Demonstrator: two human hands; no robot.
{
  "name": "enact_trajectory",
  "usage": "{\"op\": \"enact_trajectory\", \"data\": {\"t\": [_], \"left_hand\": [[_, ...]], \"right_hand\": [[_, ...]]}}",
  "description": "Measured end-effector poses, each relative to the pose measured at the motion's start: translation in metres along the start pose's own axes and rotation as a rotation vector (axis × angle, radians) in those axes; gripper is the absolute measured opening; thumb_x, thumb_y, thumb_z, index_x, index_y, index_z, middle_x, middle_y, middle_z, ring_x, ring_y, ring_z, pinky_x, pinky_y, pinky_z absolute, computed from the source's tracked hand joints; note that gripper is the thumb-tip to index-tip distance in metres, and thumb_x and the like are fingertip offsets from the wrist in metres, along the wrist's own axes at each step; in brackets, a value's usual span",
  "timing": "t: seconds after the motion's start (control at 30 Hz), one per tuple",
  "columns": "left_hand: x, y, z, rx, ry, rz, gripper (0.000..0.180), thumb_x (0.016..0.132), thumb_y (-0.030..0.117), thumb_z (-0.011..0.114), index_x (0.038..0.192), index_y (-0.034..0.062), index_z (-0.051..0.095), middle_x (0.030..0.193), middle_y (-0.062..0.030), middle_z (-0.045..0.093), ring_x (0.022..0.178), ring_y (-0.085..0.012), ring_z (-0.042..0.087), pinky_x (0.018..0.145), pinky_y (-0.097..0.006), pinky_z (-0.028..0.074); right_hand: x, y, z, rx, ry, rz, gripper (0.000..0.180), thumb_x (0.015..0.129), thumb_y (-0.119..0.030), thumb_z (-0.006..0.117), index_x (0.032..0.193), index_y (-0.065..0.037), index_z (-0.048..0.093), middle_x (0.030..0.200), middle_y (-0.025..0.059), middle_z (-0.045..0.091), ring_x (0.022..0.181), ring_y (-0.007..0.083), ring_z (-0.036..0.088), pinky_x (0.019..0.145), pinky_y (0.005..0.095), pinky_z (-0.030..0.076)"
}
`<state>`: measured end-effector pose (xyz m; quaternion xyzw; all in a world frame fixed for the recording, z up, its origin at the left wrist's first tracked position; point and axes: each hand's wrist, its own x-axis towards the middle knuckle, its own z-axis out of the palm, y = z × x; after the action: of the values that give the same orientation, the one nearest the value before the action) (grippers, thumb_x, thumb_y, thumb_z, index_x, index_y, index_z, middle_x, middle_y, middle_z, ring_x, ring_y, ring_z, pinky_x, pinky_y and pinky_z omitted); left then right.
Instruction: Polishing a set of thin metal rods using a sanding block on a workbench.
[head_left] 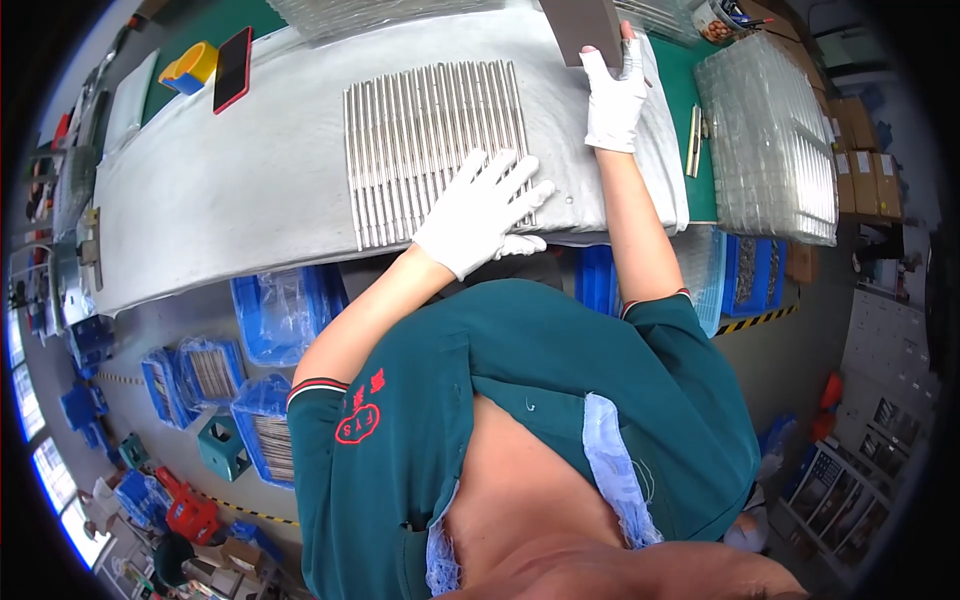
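Note:
Slim shiny metal rods [430,130] lie side by side in one flat row on the grey cloth-covered table [230,190]. My left hand [478,215], in a white glove, lies flat with fingers spread over the near right corner of the row. Farther off at the right, my right hand [614,105] grips the near end of a dark grey-brown rectangular block [585,30]. Its glove leaves the thumb tip and a fingertip bare. The block's far end is cut off by the picture's upper edge.
A red-edged phone [233,70] and a yellow-and-blue tape dispenser [190,68] stand at the far left. Stacked clear plastic trays [765,140] fill the right side, near a tub of pens [718,22]. Blue crates [285,310] sit below the table's edge.

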<state>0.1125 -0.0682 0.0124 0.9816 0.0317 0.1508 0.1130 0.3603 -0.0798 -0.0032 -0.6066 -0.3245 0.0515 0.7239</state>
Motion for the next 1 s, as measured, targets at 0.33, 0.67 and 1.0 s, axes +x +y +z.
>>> {"op": "enact_trajectory", "data": {"t": [0.33,0.67,1.0], "left_hand": [[-0.046,-0.011,-0.026,0.115,0.004,-0.236,0.069,0.083,0.055,0.061,0.135,0.0106,0.054,0.136,-0.0151,0.053,0.126,-0.0340,0.047,0.107,-0.051,0.032],[-0.128,-0.038,-0.049,0.305,0.000,-0.644,0.078,0.083,0.060,0.061,0.140,0.0080,0.050,0.143,-0.0196,0.048,0.134,-0.0394,0.042,0.110,-0.057,0.027],[-0.125,-0.034,-0.050,0.231,0.007,-0.750,0.074,0.084,0.052,0.066,0.136,0.0018,0.051,0.144,-0.0209,0.046,0.137,-0.0388,0.039,0.113,-0.053,0.025]], "right_hand": [[0.000,0.000,-0.002,-0.073,-0.013,-0.025,0.065,0.087,-0.015,0.073,0.145,-0.009,0.044,0.128,0.0093,0.057,0.110,0.0157,0.056,0.092,0.0268,0.046],[-0.009,-0.022,0.008,0.018,-0.046,0.087,0.066,0.087,-0.016,0.073,0.145,-0.010,0.044,0.130,0.0094,0.056,0.116,0.0171,0.054,0.097,0.0281,0.043],[-0.010,-0.022,0.005,-0.077,-0.048,0.047,0.066,0.086,-0.012,0.073,0.146,-0.011,0.044,0.132,0.0111,0.057,0.116,0.0170,0.055,0.096,0.0278,0.045]]}}
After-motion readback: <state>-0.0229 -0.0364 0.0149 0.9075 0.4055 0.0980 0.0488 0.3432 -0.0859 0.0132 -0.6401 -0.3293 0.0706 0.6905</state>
